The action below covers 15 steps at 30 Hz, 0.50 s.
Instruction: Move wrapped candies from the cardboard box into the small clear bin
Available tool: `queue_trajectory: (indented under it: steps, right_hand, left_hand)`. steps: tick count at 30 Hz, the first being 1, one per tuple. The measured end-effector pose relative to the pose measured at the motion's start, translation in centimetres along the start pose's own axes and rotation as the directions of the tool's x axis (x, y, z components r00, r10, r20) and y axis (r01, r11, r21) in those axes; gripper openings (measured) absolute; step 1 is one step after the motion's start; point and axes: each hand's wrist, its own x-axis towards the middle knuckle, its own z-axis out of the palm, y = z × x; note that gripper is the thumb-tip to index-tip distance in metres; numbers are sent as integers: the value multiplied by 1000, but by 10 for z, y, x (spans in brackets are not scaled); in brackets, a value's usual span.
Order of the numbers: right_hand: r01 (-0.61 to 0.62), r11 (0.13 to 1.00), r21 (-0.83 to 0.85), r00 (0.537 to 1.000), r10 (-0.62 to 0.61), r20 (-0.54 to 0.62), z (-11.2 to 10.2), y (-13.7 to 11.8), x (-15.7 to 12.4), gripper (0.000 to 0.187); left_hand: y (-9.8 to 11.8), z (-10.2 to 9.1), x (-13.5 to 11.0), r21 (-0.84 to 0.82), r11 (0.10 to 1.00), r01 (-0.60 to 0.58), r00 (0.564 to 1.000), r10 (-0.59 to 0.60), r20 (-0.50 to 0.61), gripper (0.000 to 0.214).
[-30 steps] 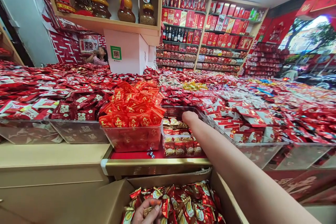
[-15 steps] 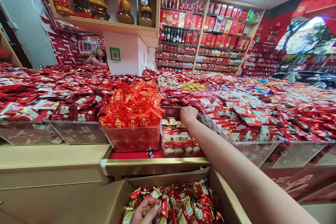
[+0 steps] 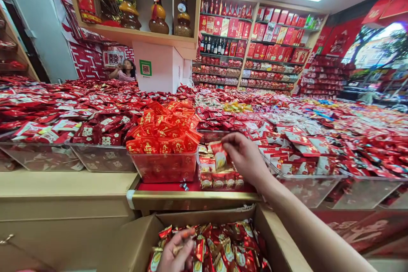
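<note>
Head cam: R hand pinches a pkt over the bin, part-filled. L hand curled over box, can't tell if gripping; many pkts left inside.

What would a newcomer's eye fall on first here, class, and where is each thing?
Probably the orange-red packets heaped in the middle. Right of them, the right hand pinches a sachet over a clear bin. Below, an open carton holds red-and-gold sweets, with the left hand over its near left part.
</note>
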Motion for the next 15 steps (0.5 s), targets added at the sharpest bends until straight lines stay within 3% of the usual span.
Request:
queue_trajectory:
  steps: [4,7,11,15]
  right_hand:
    - [-137,964,230,962,73,265,35,3,-75,10]
    - [-230,930,286,919,111,379,65,12,-111,10]
    - [-371,808,459,868,125,481,84,25,-124,26]
    - [-569,643,512,759,172,628,83,27,-123,36]
  left_hand:
    - [33,14,-14,-122,989,-88,995,92,26,36]
    - [38,22,-19,-184,982,-41,997,53,62,41]
    - [32,26,-22,-195,981,19,1000,-22,-11,34]
    - [33,26,-25,-265,964,-21,998,6,-59,28]
